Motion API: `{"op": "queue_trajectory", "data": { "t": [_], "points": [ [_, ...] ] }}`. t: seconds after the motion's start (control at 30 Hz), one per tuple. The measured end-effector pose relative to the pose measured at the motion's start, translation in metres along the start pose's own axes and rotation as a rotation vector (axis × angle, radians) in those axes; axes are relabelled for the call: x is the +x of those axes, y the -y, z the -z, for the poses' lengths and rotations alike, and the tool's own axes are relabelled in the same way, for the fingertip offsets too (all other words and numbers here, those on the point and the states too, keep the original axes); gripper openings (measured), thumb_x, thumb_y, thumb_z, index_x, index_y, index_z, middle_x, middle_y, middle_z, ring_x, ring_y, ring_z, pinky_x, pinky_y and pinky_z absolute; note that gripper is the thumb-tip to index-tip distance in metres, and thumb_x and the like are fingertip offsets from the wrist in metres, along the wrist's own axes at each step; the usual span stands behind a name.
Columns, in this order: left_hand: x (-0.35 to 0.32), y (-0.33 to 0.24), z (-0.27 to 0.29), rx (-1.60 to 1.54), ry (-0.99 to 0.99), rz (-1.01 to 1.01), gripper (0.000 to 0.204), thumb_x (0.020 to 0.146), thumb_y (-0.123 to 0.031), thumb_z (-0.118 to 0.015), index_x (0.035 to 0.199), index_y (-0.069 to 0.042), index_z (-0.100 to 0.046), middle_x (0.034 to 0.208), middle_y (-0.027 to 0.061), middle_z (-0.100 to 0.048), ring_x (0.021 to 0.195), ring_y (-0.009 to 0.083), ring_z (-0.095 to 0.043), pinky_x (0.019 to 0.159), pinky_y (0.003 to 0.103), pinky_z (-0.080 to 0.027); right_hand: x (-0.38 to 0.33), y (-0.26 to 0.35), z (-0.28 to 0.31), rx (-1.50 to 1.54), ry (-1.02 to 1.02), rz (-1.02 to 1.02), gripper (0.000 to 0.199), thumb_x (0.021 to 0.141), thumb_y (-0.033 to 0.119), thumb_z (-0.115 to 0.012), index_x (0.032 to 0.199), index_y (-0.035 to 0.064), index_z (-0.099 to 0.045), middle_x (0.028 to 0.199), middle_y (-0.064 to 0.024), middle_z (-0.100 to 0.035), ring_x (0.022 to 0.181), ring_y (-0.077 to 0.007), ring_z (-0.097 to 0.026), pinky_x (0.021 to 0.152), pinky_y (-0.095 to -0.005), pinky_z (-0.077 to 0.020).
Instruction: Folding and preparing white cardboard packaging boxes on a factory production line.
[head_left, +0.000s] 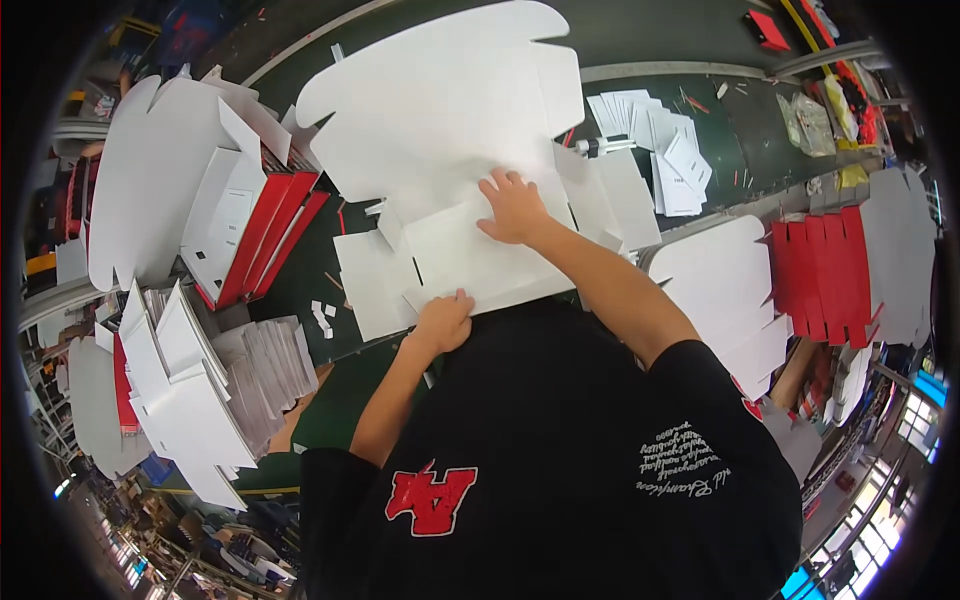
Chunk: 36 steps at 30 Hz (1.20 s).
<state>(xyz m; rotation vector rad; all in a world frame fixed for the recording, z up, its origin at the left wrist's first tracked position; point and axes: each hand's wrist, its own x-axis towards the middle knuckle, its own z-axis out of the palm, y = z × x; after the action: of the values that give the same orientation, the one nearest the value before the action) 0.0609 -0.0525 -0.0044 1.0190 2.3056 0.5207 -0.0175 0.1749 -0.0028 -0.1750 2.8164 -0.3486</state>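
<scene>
A large white die-cut cardboard box blank (pixel 440 110) lies in front of me. Its broad rounded lid panel reaches away from me, and slotted side flaps stand partly raised. My left hand (pixel 445 322) grips the near edge of the blank, left of the middle, with its fingertips on the upper side. Flat on the blank, near the crease between the lid and the near panel, rests my right hand (pixel 515 208), fingers spread and holding nothing.
Red and white folded boxes (pixel 265 235) are stacked at the left, above a pile of white blanks (pixel 265 370). White printed sheets (pixel 680 155) lie fanned out on the dark green table (pixel 735 120). More white blanks (pixel 715 280) and red ones (pixel 820 275) stand at the right.
</scene>
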Motion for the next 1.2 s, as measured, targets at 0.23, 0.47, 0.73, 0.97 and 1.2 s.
{"op": "queue_trajectory", "data": {
  "t": [0.23, 0.47, 0.73, 0.97, 1.2],
  "points": [
    [0.022, 0.007, 0.015, -0.075, 0.193, 0.031, 0.02, 0.067, -0.013, -0.05, 0.077, -0.004, -0.064, 0.077, 0.0191, -0.063, 0.076, 0.037, -0.06, 0.07, 0.046, -0.048, -0.02, 0.006, -0.031, 0.025, 0.228, -0.101, 0.079, 0.068, 0.041, -0.065, 0.133, 0.0104, -0.032, 0.133, -0.0159, -0.028, 0.132, -0.0316, -0.021, 0.086, -0.0701, -0.0308],
    [0.042, 0.016, 0.039, -0.31, 0.396, 0.199, 0.035, 0.066, -0.04, -0.069, 0.076, -0.006, -0.067, 0.067, 0.0113, -0.063, 0.065, 0.0279, -0.061, 0.061, 0.037, -0.047, -0.002, 0.002, -0.022, 0.079, 0.408, -0.098, 0.083, 0.066, 0.047, -0.07, 0.13, 0.0088, -0.034, 0.132, -0.0182, -0.025, 0.13, -0.0397, -0.023, 0.085, -0.0708, -0.0343],
    [0.033, -0.013, 0.02, 0.2, -0.15, 0.042, 0.053, 0.062, -0.045, -0.073, 0.09, -0.003, -0.059, 0.084, 0.0112, -0.057, 0.088, 0.0282, -0.055, 0.077, 0.038, -0.042, -0.011, 0.008, -0.032, -0.114, 0.325, -0.058, 0.091, 0.073, 0.064, -0.054, 0.136, 0.0046, -0.027, 0.138, -0.0265, -0.021, 0.132, -0.0439, -0.016, 0.085, -0.0698, -0.0332],
    [0.033, -0.019, 0.015, -0.02, -0.075, 0.216, 0.066, 0.064, -0.046, -0.069, 0.1, 0.006, -0.052, 0.1, 0.0178, -0.05, 0.096, 0.0339, -0.051, 0.074, 0.044, -0.048, -0.067, -0.018, -0.02, -0.014, 0.404, -0.093, 0.102, 0.067, 0.07, -0.057, 0.143, 0.0174, -0.016, 0.147, -0.0235, -0.003, 0.133, -0.047, -0.008, 0.097, -0.066, -0.0225],
    [0.066, 0.007, 0.018, -0.287, 0.198, 0.278, 0.08, 0.061, -0.059, -0.068, 0.105, 0.007, -0.057, 0.118, 0.0265, -0.044, 0.109, 0.0398, -0.043, 0.095, 0.048, -0.033, -0.033, -0.003, -0.001, -0.042, 0.646, -0.212, 0.118, 0.057, 0.045, -0.08, 0.144, 0.0296, -0.001, 0.143, -0.0317, 0.005, 0.126, -0.0595, -0.007, 0.088, -0.067, -0.0348]
  ]
}}
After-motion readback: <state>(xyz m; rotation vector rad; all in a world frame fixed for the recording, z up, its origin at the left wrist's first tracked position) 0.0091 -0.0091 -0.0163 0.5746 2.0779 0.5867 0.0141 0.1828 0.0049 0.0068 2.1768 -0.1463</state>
